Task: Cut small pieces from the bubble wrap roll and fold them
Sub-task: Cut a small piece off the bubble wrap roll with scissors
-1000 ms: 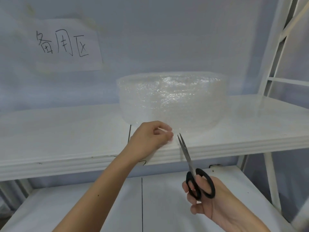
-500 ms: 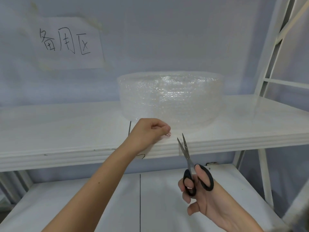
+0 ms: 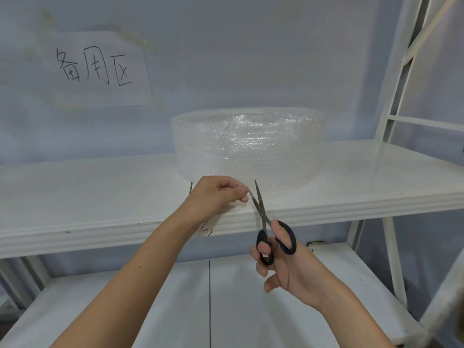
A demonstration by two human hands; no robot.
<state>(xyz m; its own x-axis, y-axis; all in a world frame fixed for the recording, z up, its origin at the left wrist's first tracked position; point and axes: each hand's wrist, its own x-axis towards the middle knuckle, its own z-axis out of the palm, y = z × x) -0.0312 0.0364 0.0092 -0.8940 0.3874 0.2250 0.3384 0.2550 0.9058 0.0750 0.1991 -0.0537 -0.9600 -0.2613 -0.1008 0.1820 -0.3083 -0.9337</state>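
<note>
A wide, clear bubble wrap roll (image 3: 248, 146) lies flat on the upper white shelf (image 3: 100, 197). My left hand (image 3: 216, 194) is just in front of it at the shelf's edge, its fingers pinching the loose clear end of the wrap. My right hand (image 3: 283, 262) grips black-handled scissors (image 3: 268, 227) below the shelf edge. The blades are slightly apart and point up, their tips right beside my left fingertips at the pinched wrap.
A paper sign (image 3: 98, 69) with handwritten characters is taped to the wall at the upper left. A lower white shelf (image 3: 150, 310) lies under my arms. White frame posts (image 3: 394, 259) rise at the right.
The scissors have risen and moved left, so the blades now reach my left fingertips. My left hand kept its pinch on the wrap end.
</note>
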